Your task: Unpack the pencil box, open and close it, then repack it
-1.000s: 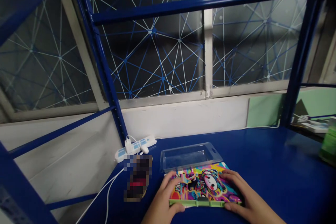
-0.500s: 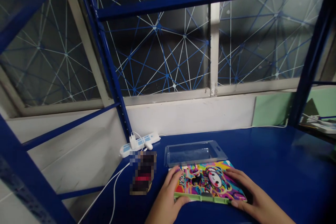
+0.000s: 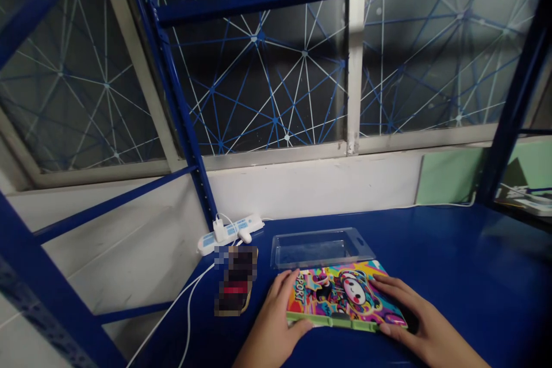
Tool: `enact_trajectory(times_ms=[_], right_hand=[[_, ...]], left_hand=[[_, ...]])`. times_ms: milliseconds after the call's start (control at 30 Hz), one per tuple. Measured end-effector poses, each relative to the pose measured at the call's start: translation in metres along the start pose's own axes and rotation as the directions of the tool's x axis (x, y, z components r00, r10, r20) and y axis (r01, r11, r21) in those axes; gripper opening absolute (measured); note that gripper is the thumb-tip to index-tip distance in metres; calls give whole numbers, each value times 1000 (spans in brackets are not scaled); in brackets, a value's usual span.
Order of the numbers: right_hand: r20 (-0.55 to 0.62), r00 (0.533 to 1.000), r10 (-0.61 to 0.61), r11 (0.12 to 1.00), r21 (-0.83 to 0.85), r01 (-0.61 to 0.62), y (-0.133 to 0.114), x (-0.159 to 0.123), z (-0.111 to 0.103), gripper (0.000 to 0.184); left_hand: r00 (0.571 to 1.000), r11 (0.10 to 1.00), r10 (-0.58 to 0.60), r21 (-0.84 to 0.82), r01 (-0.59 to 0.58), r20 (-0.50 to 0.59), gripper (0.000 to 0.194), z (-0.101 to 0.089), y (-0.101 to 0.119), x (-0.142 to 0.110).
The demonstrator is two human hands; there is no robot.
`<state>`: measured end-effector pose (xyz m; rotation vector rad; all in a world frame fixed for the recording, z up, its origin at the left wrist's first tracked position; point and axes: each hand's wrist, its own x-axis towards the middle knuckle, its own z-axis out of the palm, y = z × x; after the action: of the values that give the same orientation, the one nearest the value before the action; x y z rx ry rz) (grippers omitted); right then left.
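Both my hands hold a flat rectangular case with a bright cartoon print, the word "SPORT" and a pale green edge. It lies on the blue desk. My left hand grips its left side, fingers on the print and thumb along the green front edge. My right hand grips the right side the same way. Just behind the case, touching or nearly touching it, lies an empty clear plastic blister tray. The underside of the case is hidden.
Left of my left hand lies a pixelated, unreadable object. Behind it sits a white power strip with a plug, and a white cable runs off the desk's front. A blue metal frame stands before netted windows.
The whole view has shifted slightly up and to the right. The case has turned a little clockwise between my hands, and its front edge now slopes down to the right.
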<state>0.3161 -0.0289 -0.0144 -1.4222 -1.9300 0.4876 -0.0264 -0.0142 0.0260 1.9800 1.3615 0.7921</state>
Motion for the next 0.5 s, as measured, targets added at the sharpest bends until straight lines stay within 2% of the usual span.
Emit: enact_trajectory(times_ms=[300,433,500], right_hand=[[59,998,-2,995,-96,8,-5,-3,0,63],[39,999,-6,995,-98,10,-7,-4,0,63],[-9,1000,4,998,-68,-5,-5,-2,0,59]], left_hand=[[997,993,-76,-98,73,-26,105,0,-6,6],[996,993,-81,-91,79,-22,114,0,-7,9],[996,991,-93,-95,91,-17,119,0,-5,9]])
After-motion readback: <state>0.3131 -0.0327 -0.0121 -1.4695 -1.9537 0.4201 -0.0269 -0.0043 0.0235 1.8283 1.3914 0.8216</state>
